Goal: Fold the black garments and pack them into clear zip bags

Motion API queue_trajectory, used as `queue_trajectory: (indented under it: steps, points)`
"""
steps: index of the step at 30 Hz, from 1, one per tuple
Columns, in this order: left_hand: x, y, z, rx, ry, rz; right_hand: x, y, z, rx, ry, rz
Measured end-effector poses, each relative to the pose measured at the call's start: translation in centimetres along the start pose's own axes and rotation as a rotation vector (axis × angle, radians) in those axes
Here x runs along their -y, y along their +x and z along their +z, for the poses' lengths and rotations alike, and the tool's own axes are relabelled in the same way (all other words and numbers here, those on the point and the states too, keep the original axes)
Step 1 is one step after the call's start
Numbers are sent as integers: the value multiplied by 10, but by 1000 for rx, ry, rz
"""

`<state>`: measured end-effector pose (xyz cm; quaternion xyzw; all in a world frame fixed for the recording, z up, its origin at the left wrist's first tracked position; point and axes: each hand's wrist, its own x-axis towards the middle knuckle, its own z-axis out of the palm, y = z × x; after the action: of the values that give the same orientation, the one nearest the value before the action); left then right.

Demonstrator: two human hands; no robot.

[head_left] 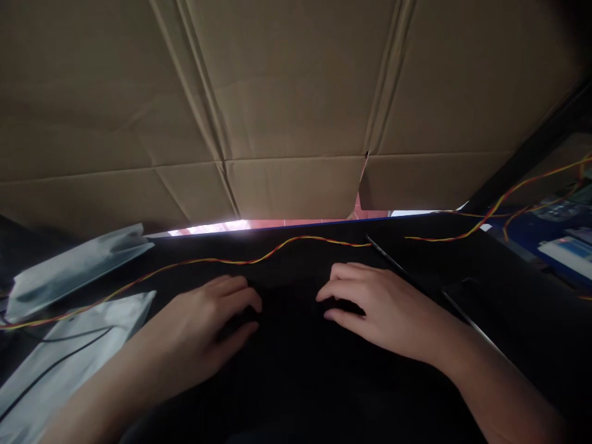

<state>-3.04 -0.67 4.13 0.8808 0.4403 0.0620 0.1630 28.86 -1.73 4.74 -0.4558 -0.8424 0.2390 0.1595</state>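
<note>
My left hand (210, 317) rests low over a black surface (287, 271), with its fingers curled and the thumb held apart from them. Facing it from the other side, my right hand (370, 299) has loosely bent fingers, and a gap shows between thumb and forefinger. I see nothing held in either hand, though the area under the fingers is very dark. Beyond both hands a twisted red-and-yellow wire (231, 262) crosses the surface. Beside my right hand lies a thin dark panel with a pale edge (391, 254), and a second dark panel (467, 302) is near that forearm.
Creased brown cardboard (296, 105) stands behind the surface. At left lie a whitish wrapped packet (78, 268) and a pale bag (87, 345) with a thin black cable (50, 367) over it. A white-and-blue box (567, 254) and more wires are at far right.
</note>
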Motion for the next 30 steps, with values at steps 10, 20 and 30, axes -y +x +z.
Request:
queue_trajectory:
  steps: [10, 20, 30]
  points:
    - [18, -1, 7, 39, 152, -54, -17, -20, -37, -76, -116, 228]
    - [19, 0, 1, 45, 121, -87, -43, -24, -27, 266, -129, 502]
    - [-14, -9, 6, 416, -227, -46, 8, -17, -7, 500, 97, 231]
